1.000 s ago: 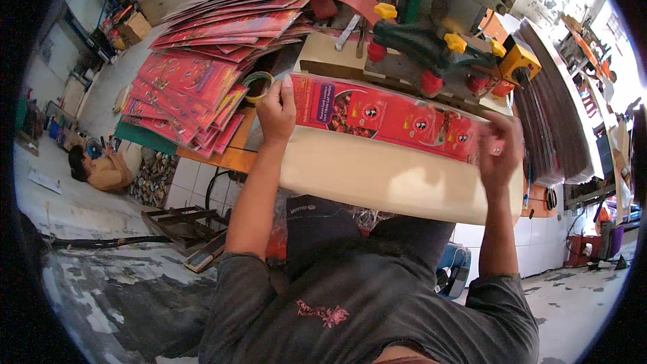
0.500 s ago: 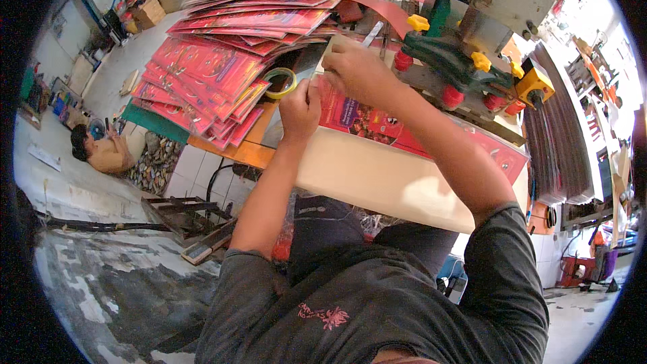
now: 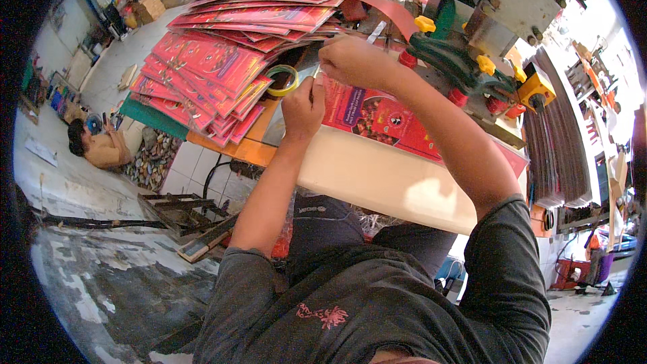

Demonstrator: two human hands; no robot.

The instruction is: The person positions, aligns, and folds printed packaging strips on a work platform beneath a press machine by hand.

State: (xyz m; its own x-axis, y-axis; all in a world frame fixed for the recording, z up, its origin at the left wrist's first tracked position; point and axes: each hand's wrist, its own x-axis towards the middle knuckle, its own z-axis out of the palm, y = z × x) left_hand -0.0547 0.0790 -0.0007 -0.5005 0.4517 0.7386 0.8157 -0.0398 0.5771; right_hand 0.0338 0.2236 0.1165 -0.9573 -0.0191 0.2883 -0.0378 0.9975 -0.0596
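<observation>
Watching remotely, I see the left hand (image 3: 302, 106) and right hand (image 3: 352, 61) close together; whether they grip anything, I cannot tell. The red sheet (image 3: 387, 118) stretches rightward from them, a tape roll (image 3: 288, 89) just to their left.

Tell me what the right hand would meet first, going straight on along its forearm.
Probably the stack of red printed sheets, up and to the left of the right hand in the picture; depth is unclear, so it might pass over them.
</observation>
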